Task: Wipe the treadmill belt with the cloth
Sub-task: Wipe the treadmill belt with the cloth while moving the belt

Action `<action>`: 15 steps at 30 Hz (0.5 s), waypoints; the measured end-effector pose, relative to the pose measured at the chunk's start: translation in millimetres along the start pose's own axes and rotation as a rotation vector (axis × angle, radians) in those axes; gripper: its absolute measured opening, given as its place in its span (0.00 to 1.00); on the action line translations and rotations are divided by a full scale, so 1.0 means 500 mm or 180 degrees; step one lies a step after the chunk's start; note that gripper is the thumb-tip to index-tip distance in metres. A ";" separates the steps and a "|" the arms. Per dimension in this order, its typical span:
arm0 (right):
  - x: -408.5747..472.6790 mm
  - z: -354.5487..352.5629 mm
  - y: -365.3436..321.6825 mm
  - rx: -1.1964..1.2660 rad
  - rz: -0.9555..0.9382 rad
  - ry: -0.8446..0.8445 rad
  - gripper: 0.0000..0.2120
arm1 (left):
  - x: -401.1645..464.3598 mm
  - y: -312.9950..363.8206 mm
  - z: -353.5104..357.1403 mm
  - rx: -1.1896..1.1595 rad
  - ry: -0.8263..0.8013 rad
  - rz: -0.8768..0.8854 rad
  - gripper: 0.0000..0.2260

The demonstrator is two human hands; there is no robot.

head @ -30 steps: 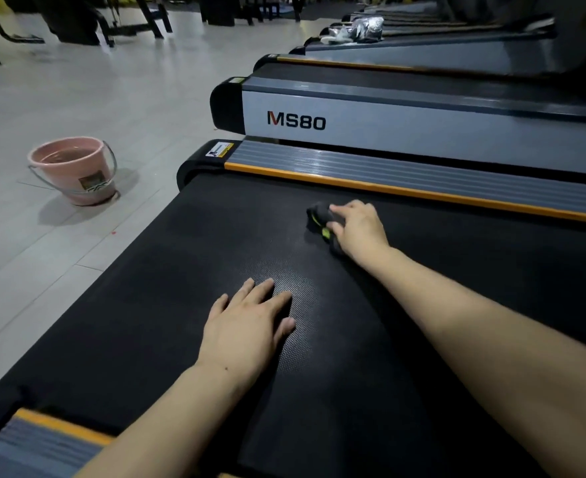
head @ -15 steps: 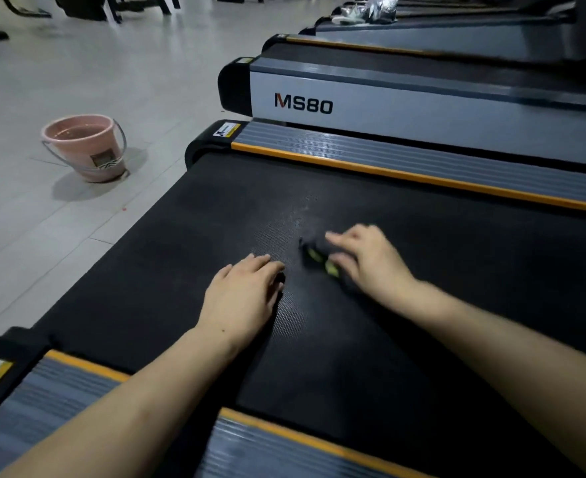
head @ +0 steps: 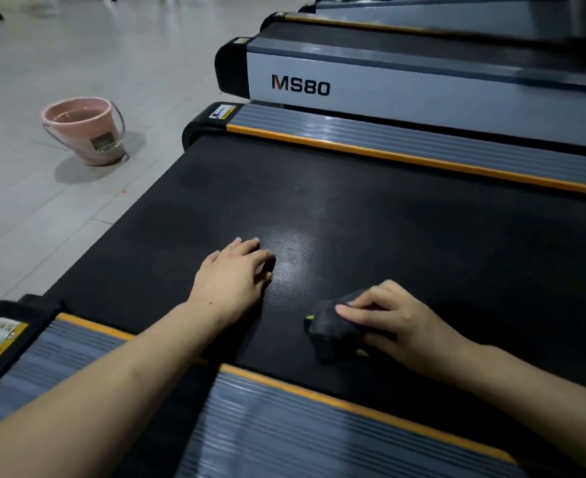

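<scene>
On belt (head: 405,215), right hand (head: 398,322) atop bunched cloth (head: 333,331), left hand (head: 234,276) flat.

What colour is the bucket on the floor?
Pink, with a grey wire handle; the bucket shows clearly in the head view.

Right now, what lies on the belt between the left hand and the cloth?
Nothing. In the head view, only bare black belt, with a shiny patch, separates the left hand from the dark cloth under the right hand.
</scene>
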State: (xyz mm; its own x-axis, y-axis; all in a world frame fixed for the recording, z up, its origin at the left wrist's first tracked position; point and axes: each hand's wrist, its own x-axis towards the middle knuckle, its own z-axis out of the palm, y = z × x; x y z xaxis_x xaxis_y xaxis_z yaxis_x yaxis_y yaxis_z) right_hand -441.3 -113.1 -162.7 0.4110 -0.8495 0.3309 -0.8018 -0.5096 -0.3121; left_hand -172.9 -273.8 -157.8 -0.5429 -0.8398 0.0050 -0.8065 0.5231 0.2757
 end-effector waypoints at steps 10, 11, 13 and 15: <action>0.182 0.054 0.056 -0.0263 0.0742 0.0467 0.17 | -0.046 -0.007 -0.014 0.0046 -0.0118 -0.0122 0.18; 0.145 0.047 0.027 -0.0109 0.0412 0.0302 0.17 | -0.049 -0.003 -0.013 0.0048 -0.0134 -0.0109 0.17; 0.061 0.033 -0.024 0.0156 -0.0262 -0.0049 0.17 | -0.052 0.004 -0.013 0.0091 -0.0137 -0.0074 0.17; 0.010 0.019 -0.048 0.0294 -0.0520 -0.0312 0.18 | -0.053 0.007 -0.016 0.0103 -0.0173 -0.0051 0.18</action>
State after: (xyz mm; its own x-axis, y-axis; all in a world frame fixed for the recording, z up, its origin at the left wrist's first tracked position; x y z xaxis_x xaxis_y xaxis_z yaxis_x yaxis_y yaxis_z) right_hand -415.6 -106.4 -162.0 0.5762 -0.7615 0.2968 -0.6799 -0.6481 -0.3432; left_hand -159.4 -250.9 -149.3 -0.5411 -0.8394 -0.0517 -0.8218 0.5148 0.2441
